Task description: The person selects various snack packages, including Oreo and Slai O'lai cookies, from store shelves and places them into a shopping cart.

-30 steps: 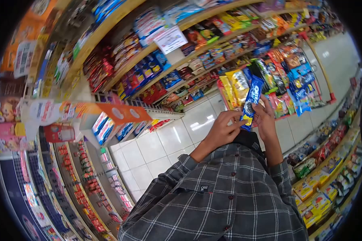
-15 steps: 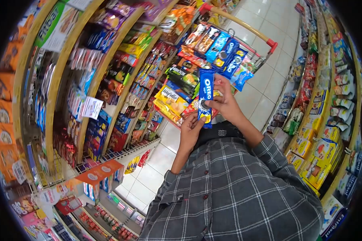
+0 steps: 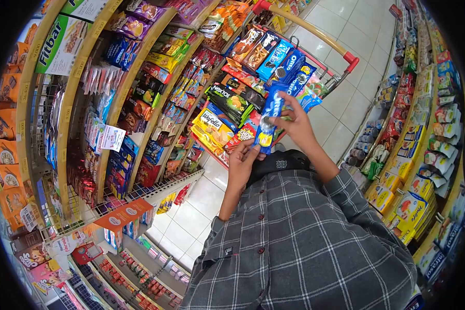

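Note:
A long blue Oreo cookie pack (image 3: pixel 272 114) is held out in front of my body, tilted, its top leaning to the right. My left hand (image 3: pixel 242 159) pinches its lower end near the yellow patch. Along the pack's right side, my right hand (image 3: pixel 297 123) grips it between thumb and fingers. Just beyond is a shopping cart (image 3: pixel 351 62) filled with snack packs. In it lie a green and black Nextar pack (image 3: pixel 229 99), a yellow Wafello pack (image 3: pixel 210 125) and several more blue Oreo packs (image 3: pixel 294 67).
Shelves of snacks (image 3: pixel 134 88) rise close on the left, with a Fitbar sign (image 3: pixel 62 44) and a hanging white tag (image 3: pixel 113 138). Yellow boxes (image 3: pixel 411 206) line the right-hand shelves. White floor tiles (image 3: pixel 341 116) run along the aisle.
The Oreo pack has tilted, its top swinging right, and looks slightly blurred. Both hands keep hold of it. The view has shifted slightly, and the cart's contents appear a little larger.

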Available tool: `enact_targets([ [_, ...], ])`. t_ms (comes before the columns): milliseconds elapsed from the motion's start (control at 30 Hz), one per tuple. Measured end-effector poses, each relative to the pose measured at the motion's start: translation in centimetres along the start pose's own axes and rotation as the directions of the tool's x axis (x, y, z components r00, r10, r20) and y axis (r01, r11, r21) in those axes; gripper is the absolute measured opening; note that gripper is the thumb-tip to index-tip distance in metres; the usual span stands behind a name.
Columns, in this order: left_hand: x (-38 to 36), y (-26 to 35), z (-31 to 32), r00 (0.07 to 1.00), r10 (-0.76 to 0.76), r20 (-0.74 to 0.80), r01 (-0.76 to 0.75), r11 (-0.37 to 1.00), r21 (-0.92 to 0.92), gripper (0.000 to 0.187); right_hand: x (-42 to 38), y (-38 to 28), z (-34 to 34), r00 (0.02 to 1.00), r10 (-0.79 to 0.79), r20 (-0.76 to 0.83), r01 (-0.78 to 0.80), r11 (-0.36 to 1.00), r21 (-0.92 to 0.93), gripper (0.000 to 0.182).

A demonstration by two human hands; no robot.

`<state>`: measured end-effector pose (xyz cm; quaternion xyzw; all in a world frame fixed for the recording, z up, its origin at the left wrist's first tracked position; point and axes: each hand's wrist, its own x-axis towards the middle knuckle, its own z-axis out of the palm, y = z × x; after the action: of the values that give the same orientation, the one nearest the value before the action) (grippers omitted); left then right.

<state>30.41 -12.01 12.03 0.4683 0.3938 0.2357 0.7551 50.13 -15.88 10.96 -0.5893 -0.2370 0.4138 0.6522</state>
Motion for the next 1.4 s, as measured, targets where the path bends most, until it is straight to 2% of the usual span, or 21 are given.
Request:
enact_targets([
  [33, 0.1, -0.3, -0.1, 1.000, 0.003, -0.013, -0.003, 0.999, -0.041, 0.021, 0.6, -0.1, -0.6, 0.997, -0.005, -0.079, 0.001, 0.999, -0.052, 0.071],
  [67, 0.0, -0.4, -0.3, 0.999, -0.006, -0.033, 0.005, 1.000, -0.025, 0.022, 1.8, 0.8, -1.9, 0.991, -0.067, -0.112, 0.070, 0.997, 0.026, 0.071],
  [200, -0.9, -0.9, -1.9, 0.990, -0.038, -0.135, 0.041, 0.999, 0.021, 0.025, 6.1, 3.1, -7.7, 0.940, -0.057, -0.337, 0.015, 0.992, -0.128, 0.071],
  [300, -1.9, -1.7, -2.8, 0.971, -0.059, -0.230, 0.060, 0.998, -0.006, 0.025, 8.4, 4.1, -9.6, 0.943, 0.022, -0.333, -0.083, 0.982, -0.169, 0.071],
  [467, -3.2, -2.3, -3.5, 0.942, -0.067, -0.329, 0.066, 0.998, -0.014, 0.026, 10.6, 5.0, -8.9, 0.936, -0.056, -0.348, -0.069, 0.939, -0.336, 0.072],
  [567, -3.6, -2.6, -3.7, 0.935, -0.068, -0.349, 0.056, 0.997, -0.046, 0.025, 12.4, 7.5, -10.2, 0.943, -0.167, -0.288, -0.084, 0.719, -0.689, 0.067],
  [600, -3.7, -2.8, -3.9, 0.933, -0.065, -0.353, 0.055, 0.998, -0.038, 0.026, 12.3, 6.7, -10.1, 0.956, -0.121, -0.269, -0.120, 0.674, -0.729, 0.062],
  [667, -3.8, -3.2, -4.1, 0.931, -0.057, -0.359, 0.052, 0.998, -0.024, 0.028, 11.6, 6.3, -9.3, 0.920, -0.302, -0.248, -0.085, 0.466, -0.881, 0.062],
  [700, -3.8, -3.2, -4.2, 0.933, -0.059, -0.355, 0.054, 0.998, -0.025, 0.028, 11.4, 6.1, -8.9, 0.894, -0.391, -0.218, -0.076, 0.349, -0.934, 0.061],
  [733, -3.8, -3.3, -4.3, 0.933, -0.057, -0.356, 0.051, 0.998, -0.026, 0.028, 11.4, 6.3, -8.8, 0.909, -0.338, -0.245, -0.110, 0.371, -0.922, 0.059],
  [800, -3.8, -3.5, -4.9, 0.934, -0.041, -0.354, 0.038, 0.999, -0.017, 0.027, 12.0, 7.6, -9.4, 0.929, -0.285, -0.237, -0.176, 0.223, -0.959, 0.058],
  [833, -3.9, -3.6, -5.1, 0.937, -0.007, -0.348, -0.003, 1.000, -0.027, 0.027, 13.6, 11.8, -12.1, 0.910, -0.399, -0.108, -0.049, 0.156, -0.987, 0.058],
  [900, -3.8, -3.5, -6.0, 0.932, -0.070, -0.355, 0.053, 0.997, -0.057, 0.026, 14.3, 13.4, -13.9, 0.893, -0.449, -0.038, 0.078, 0.237, -0.968, 0.058],
  [967, -3.3, -4.4, -8.1, 0.944, 0.040, -0.328, -0.045, 0.999, -0.006, 0.026, 12.4, 8.5, -10.6, 0.942, -0.288, -0.170, -0.115, 0.199, -0.973, 0.060],
  [1100, -2.5, -4.6, -14.3, 0.908, 0.054, -0.417, -0.052, 0.999, 0.016, 0.026, 13.3, 10.5, -12.6, 0.927, -0.372, -0.039, 0.124, 0.405, -0.906, 0.053],
  [1167, -1.9, -6.0, -19.7, 0.875, 0.091, -0.476, -0.042, 0.993, 0.111, 0.025, 12.2, 9.8, -12.3, 0.879, -0.477, 0.028, 0.208, 0.329, -0.921, 0.048],
  [1233, -2.0, -6.0, -25.2, 0.791, 0.175, -0.587, -0.040, 0.971, 0.237, 0.025, 9.6, 7.9, -10.7, 0.851, -0.525, -0.019, 0.281, 0.486, -0.827, 0.043],
  [1267, -2.2, -5.9, -28.5, 0.758, 0.195, -0.622, -0.026, 0.963, 0.270, 0.024, 7.9, 6.3, -9.2, 0.831, -0.557, -0.006, 0.312, 0.474, -0.824, 0.040],
  [1333, -3.3, -4.2, -33.5, 0.542, 0.591, -0.598, -0.073, 0.741, 0.667, 0.021, 5.1, 5.1, -8.0, 0.805, -0.593, 0.014, 0.341, 0.444, -0.829, 0.037],
  [1367, -2.9, -5.7, -38.7, 0.502, 0.534, -0.680, -0.003, 0.788, 0.616, 0.022, 4.0, 5.4, -7.9, 0.799, -0.601, 0.018, 0.340, 0.427, -0.838, 0.036],
  [1400, -5.0, -1.4, -37.8, 0.401, 0.610, -0.683, 0.201, 0.669, 0.716, 0.024, 2.6, 5.3, -7.0, 0.793, -0.609, 0.015, 0.350, 0.435, -0.830, 0.035],
])
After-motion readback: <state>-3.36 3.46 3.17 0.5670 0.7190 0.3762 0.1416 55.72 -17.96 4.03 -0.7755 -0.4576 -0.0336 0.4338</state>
